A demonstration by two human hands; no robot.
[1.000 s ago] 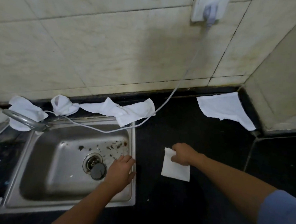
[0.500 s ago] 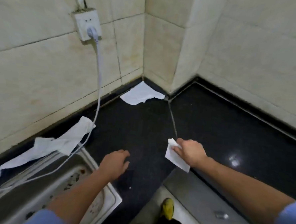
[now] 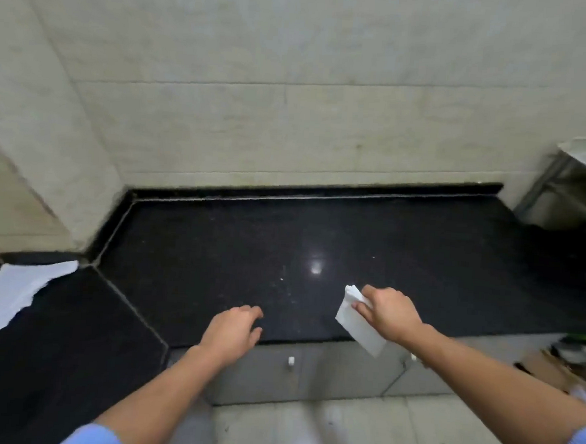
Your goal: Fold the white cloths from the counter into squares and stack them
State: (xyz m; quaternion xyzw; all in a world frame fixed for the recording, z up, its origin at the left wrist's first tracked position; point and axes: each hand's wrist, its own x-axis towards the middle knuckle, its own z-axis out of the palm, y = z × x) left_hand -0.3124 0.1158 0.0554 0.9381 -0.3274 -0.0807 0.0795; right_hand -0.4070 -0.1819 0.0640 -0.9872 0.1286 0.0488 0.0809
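My right hand [image 3: 387, 311] grips a folded white cloth [image 3: 357, 323] and holds it in the air over the front edge of the black counter [image 3: 317, 244]. The cloth hangs tilted, its lower corner past the edge. My left hand [image 3: 233, 331] hovers palm down over the counter's front edge, fingers spread, holding nothing. An unfolded white cloth [image 3: 12, 294] lies flat on the counter at the far left.
Tiled walls rise behind the counter and at its left corner. Grey cabinet doors [image 3: 292, 372] sit under the counter. A metal rack [image 3: 571, 190] stands at the right, with clutter on the floor [image 3: 570, 369] below it.
My view has swung right, away from the sink to the bare counter stretch. My right hand has lifted the folded cloth off the counter and carried it along. My left hand has left the sink rim.
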